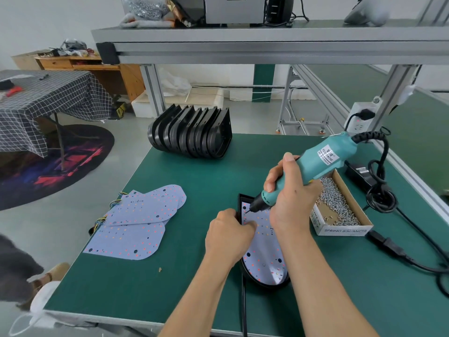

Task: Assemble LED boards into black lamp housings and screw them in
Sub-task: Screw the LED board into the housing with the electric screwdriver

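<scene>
A black lamp housing [263, 284] lies on the green table near the front, with a pale LED board [263, 251] seated inside it. My right hand [289, 190] grips a teal electric screwdriver [323, 159], its bit tip down on the board's far left corner. My left hand [228, 235] holds the housing's left edge, fingers curled onto the board. Loose LED boards [138, 222] with coloured wires lie stacked at the left. A row of empty black housings [192, 132] stands at the table's back.
A cardboard box of screws [340, 205] sits right of my right hand. The screwdriver's black cable and power adapter [379, 188] trail along the right edge. An aluminium shelf frame [267, 42] spans overhead. A socket strip [362, 117] hangs on the right post.
</scene>
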The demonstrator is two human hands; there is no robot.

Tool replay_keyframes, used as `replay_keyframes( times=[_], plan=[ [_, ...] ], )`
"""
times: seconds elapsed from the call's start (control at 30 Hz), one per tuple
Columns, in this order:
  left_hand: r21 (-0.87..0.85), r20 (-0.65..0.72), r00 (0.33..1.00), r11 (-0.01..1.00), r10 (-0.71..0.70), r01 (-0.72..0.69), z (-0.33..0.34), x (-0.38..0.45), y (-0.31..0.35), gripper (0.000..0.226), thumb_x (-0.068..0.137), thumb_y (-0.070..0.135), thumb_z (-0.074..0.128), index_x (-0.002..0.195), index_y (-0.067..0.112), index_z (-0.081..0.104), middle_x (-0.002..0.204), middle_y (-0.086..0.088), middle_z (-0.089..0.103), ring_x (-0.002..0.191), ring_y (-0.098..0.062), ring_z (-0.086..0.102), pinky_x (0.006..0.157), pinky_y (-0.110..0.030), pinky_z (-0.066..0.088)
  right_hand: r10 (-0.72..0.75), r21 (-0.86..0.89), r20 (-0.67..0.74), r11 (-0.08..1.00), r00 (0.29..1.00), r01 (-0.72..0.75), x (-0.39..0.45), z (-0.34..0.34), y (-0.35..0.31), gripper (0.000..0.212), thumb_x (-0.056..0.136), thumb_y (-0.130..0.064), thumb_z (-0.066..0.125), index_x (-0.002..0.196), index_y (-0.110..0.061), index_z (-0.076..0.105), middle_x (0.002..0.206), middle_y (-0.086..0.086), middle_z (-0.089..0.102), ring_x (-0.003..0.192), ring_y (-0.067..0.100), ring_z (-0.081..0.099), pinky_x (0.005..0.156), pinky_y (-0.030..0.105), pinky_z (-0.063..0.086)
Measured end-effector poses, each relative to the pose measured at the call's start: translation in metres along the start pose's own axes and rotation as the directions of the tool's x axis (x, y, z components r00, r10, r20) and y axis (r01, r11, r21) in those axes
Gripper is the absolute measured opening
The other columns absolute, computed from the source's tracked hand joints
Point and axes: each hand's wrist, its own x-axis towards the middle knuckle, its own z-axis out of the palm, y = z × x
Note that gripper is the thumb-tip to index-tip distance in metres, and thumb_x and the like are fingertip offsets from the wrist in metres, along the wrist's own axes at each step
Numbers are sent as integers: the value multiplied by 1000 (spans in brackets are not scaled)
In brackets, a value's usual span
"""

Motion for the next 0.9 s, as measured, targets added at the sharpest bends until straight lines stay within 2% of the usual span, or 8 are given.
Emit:
replay_keyframes(
  times=[0.33,0.9],
  plan=[
    [-20,15,1000,1000,-5,5,-1,-1,0,32,81,31,66,66,18,40,56,6,45,55,-24,40,53,-27,33,-5,-13,29,1000,1000,6,-2,1,1,17,87,-31,68,73,-25,60,54,8,55,41,22,41,47,25,38],
    [-7,8,1000,1000,-10,10,-1,-2,0,33,81,31,66,67,17,40,57,5,45,55,-24,40,53,-27,33,1,-24,49,1000,999,0,-2,0,1,21,89,-29,67,70,-32,60,54,6,54,43,23,41,49,26,38]
  ],
)
